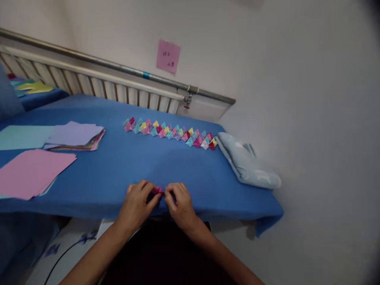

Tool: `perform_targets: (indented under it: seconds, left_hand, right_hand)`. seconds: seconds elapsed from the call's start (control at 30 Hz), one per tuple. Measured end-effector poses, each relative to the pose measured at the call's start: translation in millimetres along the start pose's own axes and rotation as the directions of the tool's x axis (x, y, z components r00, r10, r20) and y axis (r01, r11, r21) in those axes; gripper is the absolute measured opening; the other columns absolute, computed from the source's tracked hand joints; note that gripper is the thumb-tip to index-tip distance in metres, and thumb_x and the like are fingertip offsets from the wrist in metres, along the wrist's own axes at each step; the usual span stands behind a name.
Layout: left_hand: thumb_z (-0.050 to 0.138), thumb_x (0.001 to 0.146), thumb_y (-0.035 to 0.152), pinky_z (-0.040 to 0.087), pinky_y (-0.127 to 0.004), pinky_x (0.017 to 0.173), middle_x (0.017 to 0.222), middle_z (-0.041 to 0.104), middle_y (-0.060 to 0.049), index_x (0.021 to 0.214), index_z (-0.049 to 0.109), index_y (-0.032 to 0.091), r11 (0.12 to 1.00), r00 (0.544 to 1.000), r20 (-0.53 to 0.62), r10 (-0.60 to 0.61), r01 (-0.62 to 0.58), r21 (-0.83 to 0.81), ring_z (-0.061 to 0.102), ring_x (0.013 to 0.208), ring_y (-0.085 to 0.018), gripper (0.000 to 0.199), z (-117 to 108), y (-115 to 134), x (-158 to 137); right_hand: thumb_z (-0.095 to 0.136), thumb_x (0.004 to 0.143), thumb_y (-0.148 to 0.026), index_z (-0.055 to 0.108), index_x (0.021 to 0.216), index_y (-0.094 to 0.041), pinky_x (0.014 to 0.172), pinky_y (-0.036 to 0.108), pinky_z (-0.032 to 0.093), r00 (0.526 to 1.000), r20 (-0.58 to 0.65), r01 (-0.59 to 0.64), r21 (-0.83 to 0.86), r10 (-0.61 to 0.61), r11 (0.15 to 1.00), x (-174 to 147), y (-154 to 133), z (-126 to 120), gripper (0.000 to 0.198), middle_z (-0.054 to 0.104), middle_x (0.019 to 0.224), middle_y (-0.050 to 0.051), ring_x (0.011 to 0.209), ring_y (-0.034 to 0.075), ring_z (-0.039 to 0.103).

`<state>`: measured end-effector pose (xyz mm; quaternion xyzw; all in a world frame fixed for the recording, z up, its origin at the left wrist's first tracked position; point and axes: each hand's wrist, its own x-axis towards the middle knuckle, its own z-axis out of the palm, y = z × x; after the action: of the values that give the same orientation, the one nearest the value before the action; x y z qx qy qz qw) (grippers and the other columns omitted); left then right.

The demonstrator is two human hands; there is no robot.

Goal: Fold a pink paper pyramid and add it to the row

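Near the front edge of the blue-covered table (118, 170), a small magenta folded paper piece (159, 190) is pinched between both hands. My left hand (139, 201) is closed on its left side, and the fingers of my right hand (179, 200) grip its right end. Much of the piece is hidden behind the fingers. Beyond the hands, rows of small folded paper pieces (169, 132) in pink, teal, yellow, red and lilac lie in a long band towards the back of the table.
At left lie pink paper sheets (35, 170), lilac sheets (73, 133) and teal sheets (26, 136). A folded light-blue cloth (246, 162) rests at the right end. Behind the table run a radiator (97, 85) and a pipe (118, 67); a pink note (168, 56) is on the wall.
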<state>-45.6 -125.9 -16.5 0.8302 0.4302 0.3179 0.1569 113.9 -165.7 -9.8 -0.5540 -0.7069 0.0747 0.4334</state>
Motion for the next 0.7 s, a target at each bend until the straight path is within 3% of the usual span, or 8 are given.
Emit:
perform_targets:
  seconds: [0.27, 0.53, 0.7]
  left_hand:
    - [0.054, 0.085, 0.03, 0.038, -0.036, 0.076, 0.078, 0.064, 0.001, 0.082, 0.059, 0.023, 0.999, 0.999, -0.027, -0.029, 0.028, -0.038, 0.06, 0.076, -0.019, 0.009, 7, -3, -1]
    - [0.056, 0.08, 0.025, 0.038, -0.038, 0.075, 0.077, 0.065, 0.0, 0.078, 0.06, 0.022, 0.997, 0.997, -0.022, -0.074, 0.073, -0.007, 0.062, 0.077, -0.021, 0.005, 11, 1, 3]
    - [0.055, 0.082, 0.026, 0.039, -0.039, 0.077, 0.078, 0.066, -0.001, 0.082, 0.06, 0.022, 0.996, 0.997, -0.015, -0.072, 0.071, -0.056, 0.062, 0.077, -0.021, 0.006, 11, -4, 2]
  right_hand:
    - [0.044, 0.086, -0.015, 0.053, 0.078, -0.02, 0.075, 0.031, 0.043, 1.0, -0.003, 0.007, -0.024, -0.007, 1.0, 0, 2, 2, 0.013, 0.06, 0.079, 0.004, 0.078, 0.017, 0.053]
    - [0.047, 0.083, -0.012, 0.061, 0.098, -0.023, 0.082, 0.03, 0.047, 0.972, 0.189, 0.148, -0.028, -0.14, 0.989, 3, 4, -4, 0.023, 0.061, 0.096, 0.005, 0.089, 0.017, 0.056]
    - [0.047, 0.084, -0.014, 0.061, 0.097, -0.021, 0.081, 0.03, 0.048, 0.98, 0.153, 0.131, -0.019, -0.126, 0.991, 2, 4, -4, 0.02, 0.061, 0.092, 0.005, 0.088, 0.017, 0.058]
